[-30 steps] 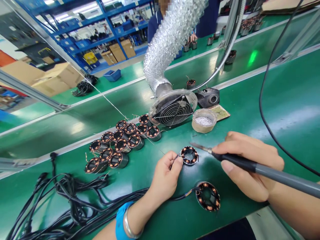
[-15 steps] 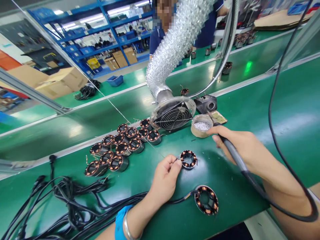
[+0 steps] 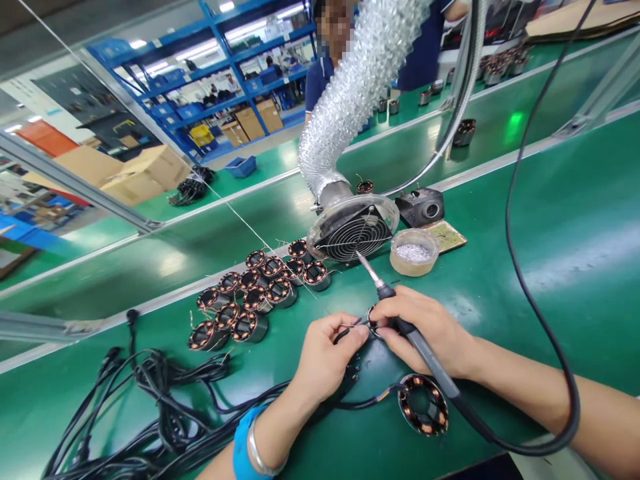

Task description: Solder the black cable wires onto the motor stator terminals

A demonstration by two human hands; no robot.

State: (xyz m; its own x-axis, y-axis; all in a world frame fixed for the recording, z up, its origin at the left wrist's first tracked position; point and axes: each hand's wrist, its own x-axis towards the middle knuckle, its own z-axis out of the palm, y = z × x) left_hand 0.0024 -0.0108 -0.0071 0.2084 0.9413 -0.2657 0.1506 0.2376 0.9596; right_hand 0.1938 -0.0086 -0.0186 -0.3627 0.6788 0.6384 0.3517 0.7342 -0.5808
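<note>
from here i have the left hand (image 3: 323, 353) pinching a dark lead (image 3: 347, 331), presumably steadying it, right hand (image 3: 435, 327) gripping ring (image 3: 371, 323) and iron (image 3: 434, 364).

"Lighting?"
"Bright, from ceiling lamps (image 3: 227, 7); a pale sheen on the green workbench (image 3: 505, 287) toward its right edge, a green glint (image 3: 515, 120) beyond its far edge."
"Focus?"
"Distant blue shelving (image 3: 234, 59) looks soft."

No readable lettering; no legible numbers
</note>
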